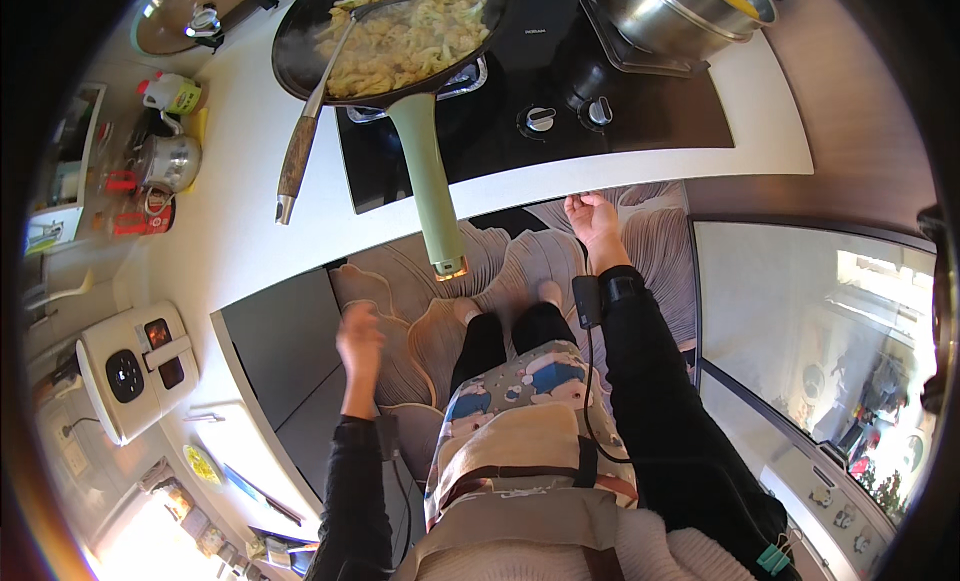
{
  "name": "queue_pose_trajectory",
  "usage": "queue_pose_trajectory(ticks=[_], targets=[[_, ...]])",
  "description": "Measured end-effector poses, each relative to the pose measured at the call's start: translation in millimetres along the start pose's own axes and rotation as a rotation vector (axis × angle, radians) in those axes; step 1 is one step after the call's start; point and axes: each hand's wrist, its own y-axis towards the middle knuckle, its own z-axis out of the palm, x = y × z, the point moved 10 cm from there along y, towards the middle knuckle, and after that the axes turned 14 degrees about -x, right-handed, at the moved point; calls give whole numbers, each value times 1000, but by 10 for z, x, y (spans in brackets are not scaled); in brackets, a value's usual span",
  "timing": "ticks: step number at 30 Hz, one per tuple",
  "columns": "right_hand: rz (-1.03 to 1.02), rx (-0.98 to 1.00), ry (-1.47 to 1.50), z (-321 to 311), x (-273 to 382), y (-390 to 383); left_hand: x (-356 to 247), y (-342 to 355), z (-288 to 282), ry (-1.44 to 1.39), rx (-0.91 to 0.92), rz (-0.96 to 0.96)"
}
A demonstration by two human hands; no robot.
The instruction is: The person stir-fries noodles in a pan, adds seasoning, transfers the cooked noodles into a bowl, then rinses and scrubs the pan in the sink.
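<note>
My right hand (592, 221) is at the counter’s front edge, fingers loosely bent, with nothing seen in them. My left hand (362, 341) hangs lower left, smeared by motion. Between and above them, the frying pan’s green handle (428, 181) juts over the edge. The dark pan (295, 56) holds steaming chopped pale food (400, 41) on the black cooktop (650, 121). A spatula (300, 151) with a wooden handle rests across the pan’s rim.
A steel pot (675, 26) stands at the back right. Leftward on the white counter (260, 241) are a glass lid (180, 16), bottle (180, 93), kettle (170, 161), white appliance (130, 371) and knife (260, 491). My bare feet (548, 293) stand on a patterned mat (640, 281).
</note>
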Motion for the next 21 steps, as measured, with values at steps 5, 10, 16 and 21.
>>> queue_pose_trajectory(ticks=[5,10,16,21], targets=[[51,248,-85,88,-7,-94,2002,-1907,594,1027,1340,223],[147,307,-134,-64,-6,-160,2212,-2357,927,671,875,-134],[167,204,-252,-511,92,-544,939,-1948,1746,589,394,54],[-867,418,-1602,-497,775,-1268,-713,-1770,1967,486,-99,517]])
